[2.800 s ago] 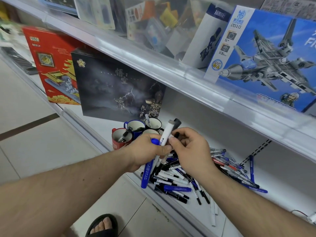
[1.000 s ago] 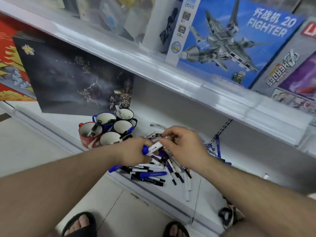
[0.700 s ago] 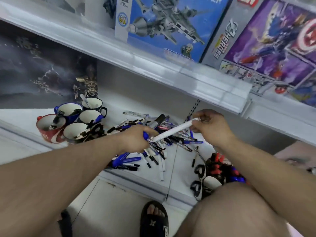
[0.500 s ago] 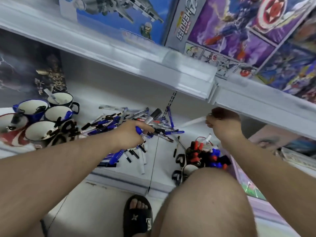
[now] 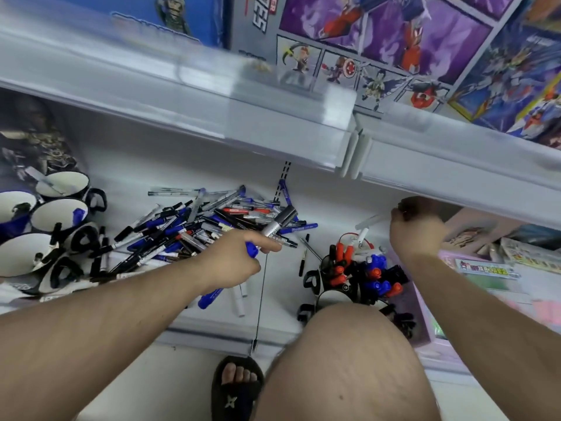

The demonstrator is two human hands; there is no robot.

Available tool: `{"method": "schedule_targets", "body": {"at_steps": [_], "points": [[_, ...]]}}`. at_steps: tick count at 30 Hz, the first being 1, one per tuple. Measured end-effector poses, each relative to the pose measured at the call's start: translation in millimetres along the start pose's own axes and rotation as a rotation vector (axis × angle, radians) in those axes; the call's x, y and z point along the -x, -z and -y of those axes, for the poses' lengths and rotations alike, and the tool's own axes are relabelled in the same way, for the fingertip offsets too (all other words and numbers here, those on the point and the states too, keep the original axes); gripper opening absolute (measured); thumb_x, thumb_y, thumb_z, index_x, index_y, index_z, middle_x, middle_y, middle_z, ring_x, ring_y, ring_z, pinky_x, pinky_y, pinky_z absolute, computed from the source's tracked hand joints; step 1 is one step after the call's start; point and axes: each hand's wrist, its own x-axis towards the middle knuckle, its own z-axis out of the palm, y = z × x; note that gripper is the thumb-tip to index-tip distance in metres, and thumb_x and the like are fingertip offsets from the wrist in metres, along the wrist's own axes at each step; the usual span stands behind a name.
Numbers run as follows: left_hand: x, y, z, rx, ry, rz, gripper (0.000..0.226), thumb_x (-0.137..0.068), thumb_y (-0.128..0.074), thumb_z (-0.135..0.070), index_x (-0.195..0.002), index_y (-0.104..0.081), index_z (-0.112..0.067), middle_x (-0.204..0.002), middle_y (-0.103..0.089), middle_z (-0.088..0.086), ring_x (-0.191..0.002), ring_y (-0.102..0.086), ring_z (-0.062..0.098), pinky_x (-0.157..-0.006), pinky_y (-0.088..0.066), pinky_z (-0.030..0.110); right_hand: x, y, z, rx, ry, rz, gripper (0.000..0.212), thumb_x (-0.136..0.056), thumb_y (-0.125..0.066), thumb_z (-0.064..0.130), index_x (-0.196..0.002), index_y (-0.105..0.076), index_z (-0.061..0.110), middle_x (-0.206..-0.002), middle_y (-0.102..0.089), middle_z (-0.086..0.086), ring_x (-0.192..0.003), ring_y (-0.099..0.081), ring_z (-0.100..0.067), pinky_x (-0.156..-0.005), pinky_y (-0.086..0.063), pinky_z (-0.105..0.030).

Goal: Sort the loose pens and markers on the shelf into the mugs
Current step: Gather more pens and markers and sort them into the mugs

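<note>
The left hand (image 5: 233,262) grips blue and silver markers (image 5: 274,227) just above the loose pen pile (image 5: 206,229). To the right, the right hand (image 5: 417,229) pinches a white marker (image 5: 368,222) above the panda mug (image 5: 337,287) of red and blue markers. Farther left stand more mugs (image 5: 59,214).

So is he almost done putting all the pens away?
Not nearly. A few pens already stand in the mugs on the left, and the mug by the knee is packed with red and blue markers. The left hand grips blue markers; the right hand holds a white marker above that packed mug. A big loose pile is left on the shelf.
</note>
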Motion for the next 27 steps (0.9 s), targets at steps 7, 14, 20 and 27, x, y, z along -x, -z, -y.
{"method": "schedule_targets", "body": {"at_steps": [7, 14, 20, 27], "points": [[-9.3, -1.8, 8.3, -0.060, -0.008, -0.032, 0.054, -0.086, -0.056, 0.005, -0.103, -0.071, -0.044, -0.112, -0.058, -0.025, -0.092, -0.069, 0.028, -0.075, -0.058, 0.042, -2.2, -46.9, -19.2, -0.118, -0.004, 0.054, 0.021, -0.094, -0.054, 0.009, -0.112, -0.063, 0.007, -0.108, -0.070, -0.014, -0.099, -0.064, -0.035, -0.078, -0.041, -0.026], [-9.6, 0.0, 16.3, -0.085, -0.011, -0.010, 0.055, -0.086, -0.056, 0.006, -0.098, -0.070, -0.046, -0.115, -0.058, -0.022, -0.079, -0.068, 0.019, -0.057, -0.058, 0.030, -5.8, -78.5, -34.3, -0.033, -0.055, 0.191, 0.027, -0.096, -0.053, 0.014, -0.118, -0.067, 0.013, -0.113, -0.070, -0.011, -0.100, -0.065, -0.032, -0.081, -0.044, -0.026], [-3.8, 8.3, 18.1, -0.094, -0.032, -0.008, 0.054, -0.085, -0.056, 0.007, -0.096, -0.071, -0.043, -0.119, -0.060, -0.018, -0.064, -0.061, -0.005, -0.053, -0.046, 0.016, 6.1, -91.7, -37.1, 0.214, -0.002, 0.462, 0.032, -0.097, -0.041, 0.034, -0.101, -0.072, 0.028, -0.096, -0.070, -0.007, -0.091, -0.061, -0.031, -0.086, -0.052, -0.038], [8.4, 13.8, 17.0, -0.134, -0.107, -0.002, 0.058, -0.084, -0.057, 0.006, -0.089, -0.069, -0.051, -0.113, -0.060, -0.020, -0.086, -0.061, -0.007, -0.073, -0.053, 0.020, 1.5, -56.7, 9.4, 0.075, 0.028, 0.475, 0.036, -0.094, -0.050, 0.042, -0.124, -0.065, 0.029, -0.125, -0.065, 0.006, -0.119, -0.056, -0.022, -0.100, -0.042, -0.030]]}}
